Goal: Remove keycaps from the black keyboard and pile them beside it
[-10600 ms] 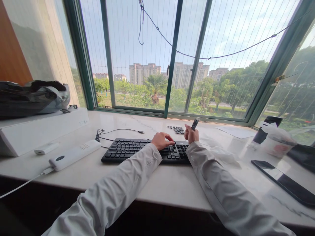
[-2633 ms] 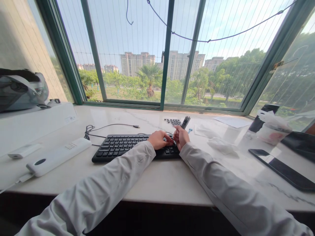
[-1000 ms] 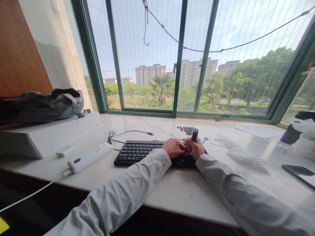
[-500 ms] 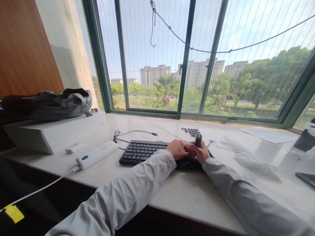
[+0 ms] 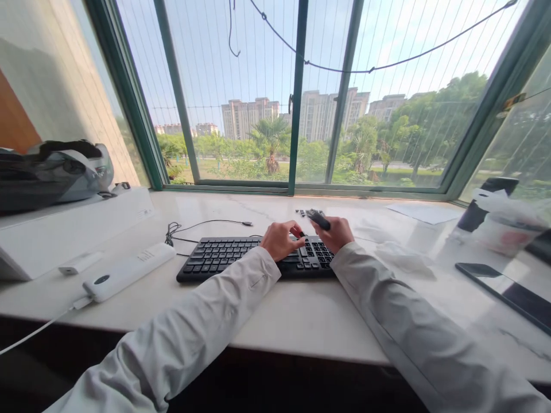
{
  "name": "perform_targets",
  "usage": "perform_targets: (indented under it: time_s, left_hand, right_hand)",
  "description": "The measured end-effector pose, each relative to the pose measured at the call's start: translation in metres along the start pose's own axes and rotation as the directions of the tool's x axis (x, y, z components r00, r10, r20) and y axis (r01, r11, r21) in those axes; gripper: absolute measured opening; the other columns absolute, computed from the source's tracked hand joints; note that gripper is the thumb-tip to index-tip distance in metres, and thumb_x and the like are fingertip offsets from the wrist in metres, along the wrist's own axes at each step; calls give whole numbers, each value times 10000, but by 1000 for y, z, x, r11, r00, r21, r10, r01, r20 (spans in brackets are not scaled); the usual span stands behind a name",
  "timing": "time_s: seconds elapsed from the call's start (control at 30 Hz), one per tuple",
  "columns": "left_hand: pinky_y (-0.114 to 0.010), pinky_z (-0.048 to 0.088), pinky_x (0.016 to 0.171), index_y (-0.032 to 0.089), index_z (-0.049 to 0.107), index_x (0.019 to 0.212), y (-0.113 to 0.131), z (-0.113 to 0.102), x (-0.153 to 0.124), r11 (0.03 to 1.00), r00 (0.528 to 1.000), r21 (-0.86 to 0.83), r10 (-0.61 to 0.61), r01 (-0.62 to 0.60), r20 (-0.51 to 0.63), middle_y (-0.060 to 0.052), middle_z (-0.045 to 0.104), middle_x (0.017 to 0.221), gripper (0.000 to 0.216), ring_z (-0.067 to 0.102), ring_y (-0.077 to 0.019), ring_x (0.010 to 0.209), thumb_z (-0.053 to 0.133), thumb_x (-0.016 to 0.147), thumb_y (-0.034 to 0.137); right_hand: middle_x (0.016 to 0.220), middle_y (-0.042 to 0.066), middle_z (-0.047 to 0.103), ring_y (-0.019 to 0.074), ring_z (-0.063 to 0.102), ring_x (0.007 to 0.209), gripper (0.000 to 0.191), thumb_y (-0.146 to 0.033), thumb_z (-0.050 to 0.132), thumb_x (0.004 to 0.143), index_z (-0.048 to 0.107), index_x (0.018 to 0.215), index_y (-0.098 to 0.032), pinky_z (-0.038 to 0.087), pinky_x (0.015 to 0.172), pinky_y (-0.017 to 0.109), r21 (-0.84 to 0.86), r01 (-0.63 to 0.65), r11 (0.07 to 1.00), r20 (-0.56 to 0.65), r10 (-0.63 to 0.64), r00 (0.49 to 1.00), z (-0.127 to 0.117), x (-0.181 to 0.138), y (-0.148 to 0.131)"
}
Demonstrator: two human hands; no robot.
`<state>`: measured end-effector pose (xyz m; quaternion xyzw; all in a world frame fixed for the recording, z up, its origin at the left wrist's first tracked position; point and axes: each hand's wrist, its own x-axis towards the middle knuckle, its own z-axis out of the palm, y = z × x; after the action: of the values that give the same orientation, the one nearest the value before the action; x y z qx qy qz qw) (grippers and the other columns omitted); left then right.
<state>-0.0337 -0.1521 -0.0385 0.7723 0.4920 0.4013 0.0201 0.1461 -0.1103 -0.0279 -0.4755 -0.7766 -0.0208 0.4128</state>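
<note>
Head view: right hand (image 5: 340, 234) grips dark tool (image 5: 319, 219); left hand (image 5: 280, 241) curled on keyboard (image 5: 224, 258).
Advice: lift keycaps vertically, steadying the board at nine o'clock.

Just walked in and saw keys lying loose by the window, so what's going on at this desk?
A person in pale sleeves works at a black keyboard on the marble sill. The right hand holds a small dark tool; the left hand rests on the keys at the right end. Loose keycaps lie behind it.

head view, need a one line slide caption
Left hand rests on a black keyboard; right hand grips a small dark tool above it.
</note>
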Motion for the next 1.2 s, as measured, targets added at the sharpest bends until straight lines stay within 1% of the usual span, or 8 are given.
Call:
perform_targets:
  time_s: [0.1, 0.23, 0.43, 0.73, 0.83, 0.97, 1.07, 1.2]
  left_hand:
    - [-250, 492, 750, 215, 659, 877, -3, 0, 0, 998, 999, 57, 43, -41, -31, 21, 719, 818, 186, 666, -154, 760, 669, 717, 310]
    - [-260, 497, 732, 211, 654, 860, -6, 2, 0, 989, 997, 138, 63, -56, -45, 13, 723, 839, 172, 672, -176, 776, 667, 714, 301]
    - [-253, 494, 803, 232, 664, 937, -7, 2, 0, 994, 995, 67, 84, -80, -55, 28, 719, 839, 201, 671, -149, 802, 655, 737, 246]
    - [-258, 499, 782, 249, 682, 935, -5, 0, 0, 995, 993, 61, 88, -84, -75, 20, 720, 825, 180, 672, -160, 800, 652, 778, 332]
    - [-260, 494, 813, 248, 689, 920, -6, 0, 0, 993, 991, 51, 107, -103, -86, 16, 721, 865, 157, 666, -163, 843, 642, 789, 320]
    - [-262, 489, 836, 240, 687, 891, -6, -1, 1, 993, 989, 45, 113, -109, -93, 19, 719, 888, 134, 660, -160, 858, 656, 774, 298]
    - [-258, 492, 818, 233, 680, 877, -7, -1, 1, 996, 994, 53, 82, -78, -77, 22, 719, 863, 132, 661, -153, 824, 673, 754, 280]
    - [-268, 498, 794, 232, 693, 880, -12, 0, 2, 994, 998, 103, 39, -34, -48, 17, 725, 838, 158, 666, -162, 796, 668, 756, 327]
  right_hand:
    - [655, 31, 650, 153, 557, 616, 314, -446, 504, 807, 656, 668, -208, 297, 549, 242, -105, 62, 993, 155, -45, 987, 4, -3, -3]
    - [677, 24, 660, 143, 541, 615, 351, -508, 499, 815, 670, 704, -222, 284, 551, 236, -118, 84, 989, 226, -56, 972, 7, -5, -6]
    - [588, 20, 614, 119, 494, 568, 429, -505, 467, 834, 650, 620, -182, 275, 530, 226, -16, 52, 998, 220, -47, 974, 14, -2, 1]
    - [515, 6, 556, 103, 447, 504, 457, -519, 507, 797, 592, 540, -150, 272, 494, 224, 65, 16, 998, 168, -27, 985, 18, -2, 6]
    - [524, 12, 574, 112, 470, 515, 438, -509, 514, 794, 632, 563, -155, 279, 495, 228, 56, 2, 998, 162, -11, 987, 17, -3, 5]
    - [612, 10, 645, 145, 570, 635, 324, -444, 520, 801, 725, 729, -203, 350, 572, 223, 57, -42, 998, 159, 32, 987, 15, -4, 2]
    - [740, 9, 694, 173, 609, 748, 247, -393, 522, 796, 733, 817, -267, 389, 656, 241, -27, -100, 995, 135, 103, 985, 9, 0, 5]
    - [832, 53, 698, 224, 618, 796, 249, -393, 507, 790, 723, 856, -290, 402, 657, 290, -265, -226, 937, 96, 259, 961, -8, 8, 21]
